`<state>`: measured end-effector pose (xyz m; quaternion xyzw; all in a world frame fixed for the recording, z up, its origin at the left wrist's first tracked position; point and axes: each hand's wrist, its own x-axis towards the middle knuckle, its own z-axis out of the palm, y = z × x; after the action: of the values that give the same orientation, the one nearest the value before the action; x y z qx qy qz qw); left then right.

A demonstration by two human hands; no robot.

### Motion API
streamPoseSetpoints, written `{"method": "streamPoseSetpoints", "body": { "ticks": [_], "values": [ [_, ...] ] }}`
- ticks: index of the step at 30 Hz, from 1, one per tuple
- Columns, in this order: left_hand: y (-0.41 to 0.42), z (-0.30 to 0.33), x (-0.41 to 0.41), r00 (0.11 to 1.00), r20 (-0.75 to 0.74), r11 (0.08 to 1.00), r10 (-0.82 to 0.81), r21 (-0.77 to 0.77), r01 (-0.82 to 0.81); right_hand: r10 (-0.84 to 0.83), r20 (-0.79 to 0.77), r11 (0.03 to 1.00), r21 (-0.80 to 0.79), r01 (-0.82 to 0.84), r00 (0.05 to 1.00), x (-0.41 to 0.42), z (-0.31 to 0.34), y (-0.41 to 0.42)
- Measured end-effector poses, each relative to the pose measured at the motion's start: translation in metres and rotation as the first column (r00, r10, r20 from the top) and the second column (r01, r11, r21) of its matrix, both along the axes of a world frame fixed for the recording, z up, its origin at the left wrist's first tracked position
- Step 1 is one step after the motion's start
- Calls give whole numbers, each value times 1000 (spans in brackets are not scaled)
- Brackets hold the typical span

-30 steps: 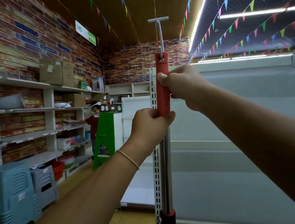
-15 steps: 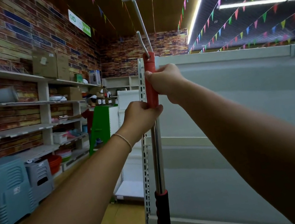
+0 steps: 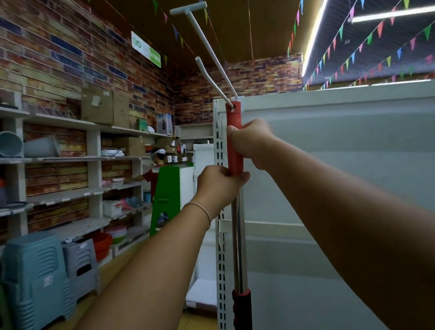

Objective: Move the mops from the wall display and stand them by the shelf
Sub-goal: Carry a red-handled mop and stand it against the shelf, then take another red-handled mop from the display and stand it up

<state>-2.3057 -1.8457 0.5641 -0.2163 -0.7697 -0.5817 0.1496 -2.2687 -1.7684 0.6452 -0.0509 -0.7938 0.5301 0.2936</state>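
A mop handle (image 3: 238,233) of shiny, mirror-smooth chrome metal stands upright. Its top is sleeved in matt red plastic (image 3: 236,144), gripped by the left hand (image 3: 221,184) and right hand (image 3: 254,143). Lower down sits a ribbed, dark red grip (image 3: 243,326) that looks like rubber or soft plastic. A thin, smooth white hook (image 3: 208,55), seemingly painted metal, passes through the red top. Behind stands a shelf upright (image 3: 220,251) of white painted metal, perforated with slots, and a smooth, matt pale back panel (image 3: 369,161). To the left, stacked stools (image 3: 36,284) of moulded blue-grey plastic show a dull sheen. The wall (image 3: 45,49) looks like rough, multicoloured brick. Plain brown cardboard boxes (image 3: 107,105) sit on shelves.
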Motion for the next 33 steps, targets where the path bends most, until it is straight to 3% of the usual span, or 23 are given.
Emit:
{"method": "streamPoseSetpoints", "body": {
  "ticks": [6, 9, 10, 12, 14, 15, 18, 26, 33],
  "values": [
    [3, -1, -2, 999, -8, 998, 33, -61, -33, 20, 28, 999, -30, -19, 999, 2, -16, 18],
    [3, -14, 10, 982, -135, 960, 129, -230, -157, 32, 5, 998, -46, -32, 999, 8, -35, 36],
    [2, -21, 17, 964, -204, 911, 168, -341, -231, 28, 0, 999, -33, -28, 1000, 10, -42, 44],
    [1, -37, 38, 876, -414, 704, 246, -545, -455, 17, 3, 1000, 11, -17, 1000, 16, -53, 60],
    [4, -54, 59, 746, -615, 524, 256, -560, -641, 17, 20, 998, 55, -19, 1000, 25, -62, 74],
    [7, -59, 69, 705, -668, 497, 237, -540, -679, 13, 26, 996, 88, -16, 1000, 31, -65, 81],
    [17, -67, 90, 706, -681, 570, 196, -507, -647, -18, 17, 980, 196, 14, 1000, 46, -74, 95],
    [29, -80, 108, 891, -443, 764, 97, -541, -352, -131, -33, 955, 262, 135, 991, 107, -107, 134],
    [80, -75, 149, 915, -400, 905, -59, -408, -120, -362, -36, 888, 293, 356, 932, 203, -124, 168]
  ]
}}
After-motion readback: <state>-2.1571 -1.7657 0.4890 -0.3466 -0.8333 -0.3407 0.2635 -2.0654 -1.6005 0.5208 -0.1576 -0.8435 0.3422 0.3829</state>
